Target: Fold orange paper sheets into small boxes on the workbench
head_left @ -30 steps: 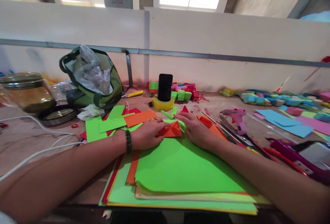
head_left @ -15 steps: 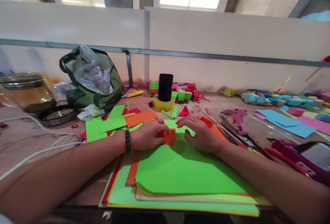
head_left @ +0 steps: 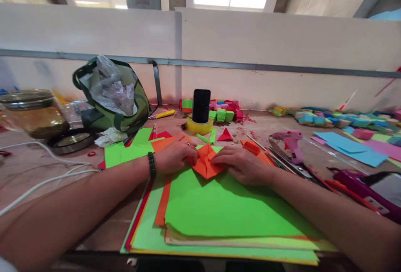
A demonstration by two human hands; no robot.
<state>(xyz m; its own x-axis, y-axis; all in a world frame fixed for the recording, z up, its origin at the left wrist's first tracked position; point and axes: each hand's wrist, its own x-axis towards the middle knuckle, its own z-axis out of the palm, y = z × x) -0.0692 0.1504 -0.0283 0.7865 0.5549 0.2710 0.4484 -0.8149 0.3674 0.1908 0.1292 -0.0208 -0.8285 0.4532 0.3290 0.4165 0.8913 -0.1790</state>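
Observation:
An orange folded paper (head_left: 206, 164), creased and partly opened, is held just above a stack of coloured sheets with a green sheet (head_left: 232, 209) on top. My left hand (head_left: 176, 155), with a green bead bracelet at the wrist, grips the paper's left edge with closed fingers. On the right edge, my right hand (head_left: 241, 163) pinches the same paper. Another orange folded piece (head_left: 251, 147) lies just beyond my right hand. Green strips (head_left: 125, 155) are on the table left of the stack.
A phone (head_left: 201, 105) stands in a yellow tape roll (head_left: 199, 125). A green bag (head_left: 134, 105) and a glass jar (head_left: 34, 115) are at the left. At the right are a pink glue gun (head_left: 292, 143), tools and blue paper (head_left: 351, 146).
The orange paper, mostly hidden by my left hand before, now shows spread between both hands. My right hand has gone from apart and empty to pinching its right edge.

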